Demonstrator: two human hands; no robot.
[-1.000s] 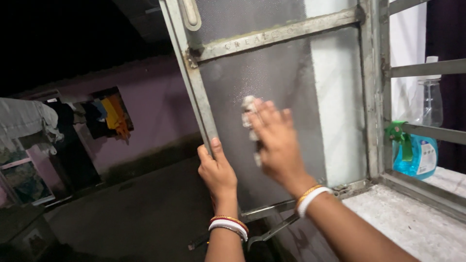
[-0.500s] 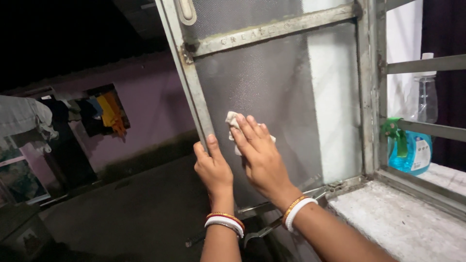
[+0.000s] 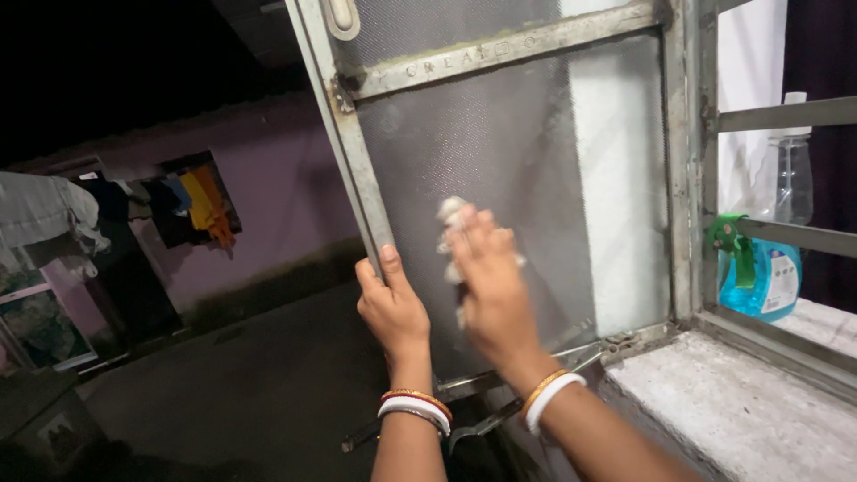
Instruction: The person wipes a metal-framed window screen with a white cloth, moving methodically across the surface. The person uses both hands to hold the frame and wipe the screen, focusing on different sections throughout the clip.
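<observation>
Centrally in the frame, the right hand (image 3: 489, 281) pressed a white cloth (image 3: 449, 217) flat against the mesh window panel (image 3: 500, 178), fingers spread over it. Just left, the left hand (image 3: 391, 308) gripped the panel's metal frame (image 3: 361, 170). A blue spray bottle (image 3: 759, 277) stood at right on the sill (image 3: 741, 411). Pressing too hard could, I judged, swing the open panel outward or strain the mesh.
</observation>
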